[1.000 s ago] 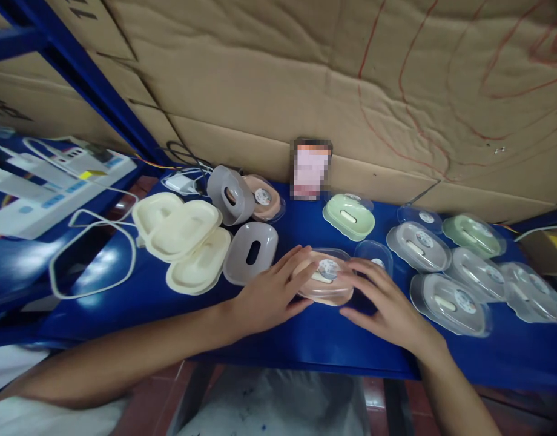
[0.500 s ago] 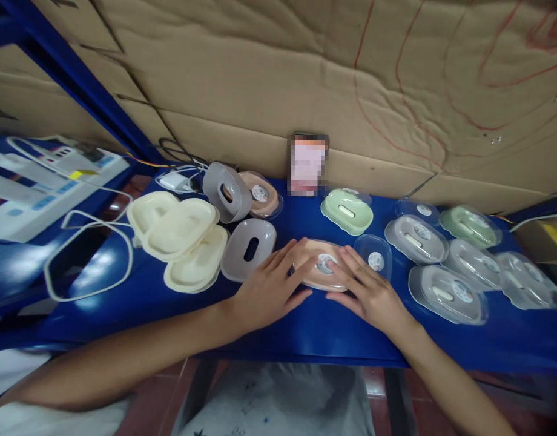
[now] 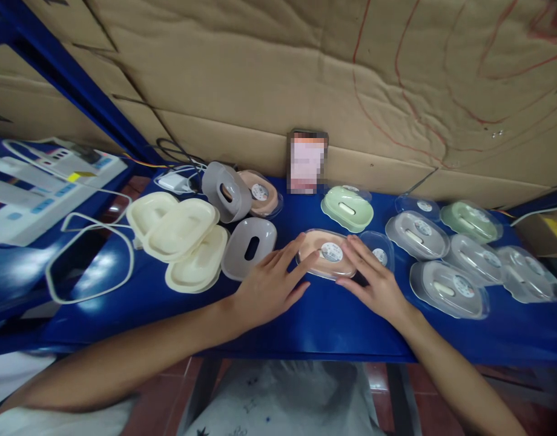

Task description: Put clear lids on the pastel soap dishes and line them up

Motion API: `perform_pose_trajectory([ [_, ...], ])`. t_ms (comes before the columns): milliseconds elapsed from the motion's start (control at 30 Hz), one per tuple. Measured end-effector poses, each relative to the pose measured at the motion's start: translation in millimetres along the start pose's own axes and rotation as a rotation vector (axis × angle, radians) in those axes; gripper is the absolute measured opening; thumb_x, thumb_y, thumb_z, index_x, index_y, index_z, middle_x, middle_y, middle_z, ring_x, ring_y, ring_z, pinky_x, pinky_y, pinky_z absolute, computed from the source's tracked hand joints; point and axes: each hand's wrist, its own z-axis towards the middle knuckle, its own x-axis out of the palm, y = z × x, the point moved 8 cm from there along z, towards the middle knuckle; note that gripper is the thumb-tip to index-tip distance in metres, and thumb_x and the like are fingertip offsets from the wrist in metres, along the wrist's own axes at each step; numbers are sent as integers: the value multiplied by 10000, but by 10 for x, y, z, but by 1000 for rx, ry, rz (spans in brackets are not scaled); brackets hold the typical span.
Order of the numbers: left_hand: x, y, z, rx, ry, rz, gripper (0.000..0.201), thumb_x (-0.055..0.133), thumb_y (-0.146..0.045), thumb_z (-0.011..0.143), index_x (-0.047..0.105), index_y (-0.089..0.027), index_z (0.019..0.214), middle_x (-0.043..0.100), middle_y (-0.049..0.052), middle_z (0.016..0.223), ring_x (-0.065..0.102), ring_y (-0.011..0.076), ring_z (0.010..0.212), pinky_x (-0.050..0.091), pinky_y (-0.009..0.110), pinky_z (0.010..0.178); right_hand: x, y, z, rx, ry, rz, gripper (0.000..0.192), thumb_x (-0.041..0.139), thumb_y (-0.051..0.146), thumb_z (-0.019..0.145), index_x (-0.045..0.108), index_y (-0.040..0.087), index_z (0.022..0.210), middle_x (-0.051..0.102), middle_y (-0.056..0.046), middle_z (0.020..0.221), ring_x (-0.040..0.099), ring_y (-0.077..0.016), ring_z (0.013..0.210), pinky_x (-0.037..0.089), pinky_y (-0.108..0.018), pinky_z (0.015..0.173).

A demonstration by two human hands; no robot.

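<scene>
- Your left hand (image 3: 267,287) lies flat and open on the blue table (image 3: 306,327), fingers spread, fingertips (image 3: 311,259) touching the left rim of the pink soap box (image 3: 327,254). It grips nothing.
- Your right hand (image 3: 373,281) is also open and flat, with its fingers resting on the box's right end. It steadies the box rather than grasping it.
- The pink soap box sits flat on the table between your two hands, just ahead of your fingertips, with its clear lid on and a round sticker on top.
- Handling, as a judgement: the box looks like thin moulded plastic, so light, stiff and hollow. The glossy lid is likely slippery and may pop off if you squeeze it.
- Best hold, as a judgement: take the two long sides low at the base rim with thumb and fingers, not the domed lid top. Use light pressure only.
- A loose clear lid (image 3: 377,250) lies just beyond your right fingertips, almost touching the box, so watch for knocking it.
- A grey soap tray (image 3: 250,247) with a slot sits just ahead of your left hand, and further to its left is a stack of cream trays (image 3: 183,239).
- A green soap box (image 3: 347,209) sits further ahead of both hands, and grey lidded soap boxes (image 3: 448,287) are off to the right of your right hand, well apart.
</scene>
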Motion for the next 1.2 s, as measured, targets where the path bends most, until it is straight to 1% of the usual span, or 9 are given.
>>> perform_pose_trajectory([
  [100, 12, 23, 7, -12, -4, -12, 603, 626, -253, 1057, 444, -225, 1632, 480, 217, 1681, 737, 328, 1265, 640, 449, 1027, 17, -15, -3, 23, 45, 0, 826, 622, 288, 1085, 152, 383, 1759, 347, -71, 1780, 348, -307, 1637, 425, -566, 1302],
  [200, 15, 22, 10, 16, -15, 0, 529, 573, -148, 1057, 499, -214, 1577, 534, 211, 1637, 726, 319, 1287, 650, 446, 1018, 43, -3, 3, 15, 112, -55, 798, 572, 274, 1106, 130, 389, 1760, 327, -80, 1789, 347, -309, 1640, 402, -594, 1312],
  [300, -3, 21, 16, 46, -22, -8, 540, 557, -78, 1033, 509, -196, 1558, 575, 210, 1593, 707, 318, 1323, 654, 448, 1028, 40, 45, 20, -41, 144, -131, 811, 619, 299, 1090, 164, 390, 1756, 357, -108, 1774, 370, -329, 1632, 374, -649, 1315],
  [400, -22, 25, 23, 58, -17, 2, 539, 557, -73, 1024, 523, -206, 1545, 613, 200, 1547, 733, 315, 1268, 672, 453, 988, 34, 89, 32, -82, 155, -158, 859, 688, 357, 1055, 189, 375, 1754, 370, -130, 1766, 374, -341, 1630, 418, -638, 1293],
  [633, 6, 30, 14, 85, -10, 32, 465, 593, -73, 1010, 596, -205, 1456, 605, 192, 1554, 725, 310, 1267, 665, 458, 995, 31, 155, 23, -105, 116, -259, 941, 736, 351, 1020, 153, 388, 1757, 424, -130, 1736, 422, -339, 1605, 467, -603, 1274],
  [767, 22, 54, 11, 92, -22, 46, 459, 601, -78, 1008, 603, -207, 1448, 605, 192, 1556, 723, 314, 1271, 664, 459, 993, 60, 106, 37, -95, 132, -200, 968, 764, 344, 1001, 156, 421, 1750, 336, -99, 1783, 388, -348, 1621, 480, -601, 1265],
  [933, -55, 39, 13, 79, -87, 47, 509, 590, -112, 1024, 567, -243, 1516, 585, 194, 1575, 739, 315, 1222, 659, 474, 992, 86, 48, 40, -103, 112, -160, 871, 690, 294, 1054, 177, 422, 1746, 294, -93, 1801, 436, -313, 1599, 546, -539, 1219],
  [1067, -184, -26, -5, 96, -181, 1, 547, 640, -195, 1027, 523, -249, 1559, 509, 207, 1636, 634, 352, 1392, 583, 535, 1122, -199, 60, 31, -125, -28, -230, 891, 715, 266, 1029, 207, 422, 1744, 258, -56, 1815, 433, -346, 1598, 515, -571, 1247],
  [1200, -202, -136, -21, 173, -184, -29, 470, 636, -187, 1026, 580, -211, 1492, 528, 225, 1596, 617, 360, 1394, 573, 528, 1118, -972, -188, -23, 67, -286, -416, 822, 740, 315, 1013, 325, 425, 1714, 284, -42, 1807, 432, -381, 1593, 468, -611, 1264],
])
